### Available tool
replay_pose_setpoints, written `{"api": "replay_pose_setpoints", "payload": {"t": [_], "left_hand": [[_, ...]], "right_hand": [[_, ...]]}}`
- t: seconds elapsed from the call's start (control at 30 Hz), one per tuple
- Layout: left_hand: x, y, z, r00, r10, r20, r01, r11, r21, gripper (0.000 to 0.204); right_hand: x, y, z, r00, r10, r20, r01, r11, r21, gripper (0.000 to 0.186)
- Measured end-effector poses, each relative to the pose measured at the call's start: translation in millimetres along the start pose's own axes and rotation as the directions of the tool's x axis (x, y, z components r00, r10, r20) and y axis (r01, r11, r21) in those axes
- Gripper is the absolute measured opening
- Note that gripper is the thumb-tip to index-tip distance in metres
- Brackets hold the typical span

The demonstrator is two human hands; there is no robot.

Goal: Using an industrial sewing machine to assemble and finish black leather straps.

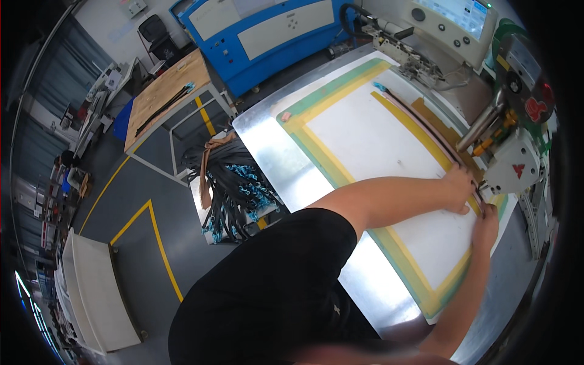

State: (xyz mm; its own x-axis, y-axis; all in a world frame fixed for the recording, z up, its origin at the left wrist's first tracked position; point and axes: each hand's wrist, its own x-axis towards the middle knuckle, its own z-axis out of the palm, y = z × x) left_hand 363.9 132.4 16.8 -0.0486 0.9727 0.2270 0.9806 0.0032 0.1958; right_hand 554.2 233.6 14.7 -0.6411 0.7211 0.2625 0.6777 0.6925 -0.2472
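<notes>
A long, narrow dark strap (435,135) with a pinkish band and a blue end lies along the right side of the white work sheet (377,143). My left hand (458,188) reaches across the sheet, its fingers closed on the strap near the sewing machine head (514,164). Just nearer to me, my right hand (485,228) pinches the strap's near end. The small part of the strap between my fingers is partly hidden. Yellow and green tape (331,167) borders the sheet, and a yellow strip (413,128) runs beside the strap.
A shiny metal table (274,146) carries the sheet. Left of it hangs a pile of dark straps with blue ends (234,182). Beyond are a wooden-topped table (161,91), a blue machine (255,36) and a control panel with a screen (453,24). A white cart (97,292) stands left.
</notes>
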Motion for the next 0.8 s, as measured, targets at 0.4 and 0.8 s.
{"api": "replay_pose_setpoints", "payload": {"t": [0.4,0.8], "left_hand": [[-5.3,-4.3,-6.5,0.995,-0.004,0.095,0.007,0.999,-0.032,0.073],[-8.1,-16.1,-12.0,0.993,-0.05,0.107,0.049,0.999,0.009,0.077]], "right_hand": [[1.4,-26.1,0.8,0.999,0.009,0.043,-0.009,1.0,-0.004,0.042],[-5.3,-51.9,5.4,1.0,0.002,0.031,0.0,0.998,-0.065,0.05]]}}
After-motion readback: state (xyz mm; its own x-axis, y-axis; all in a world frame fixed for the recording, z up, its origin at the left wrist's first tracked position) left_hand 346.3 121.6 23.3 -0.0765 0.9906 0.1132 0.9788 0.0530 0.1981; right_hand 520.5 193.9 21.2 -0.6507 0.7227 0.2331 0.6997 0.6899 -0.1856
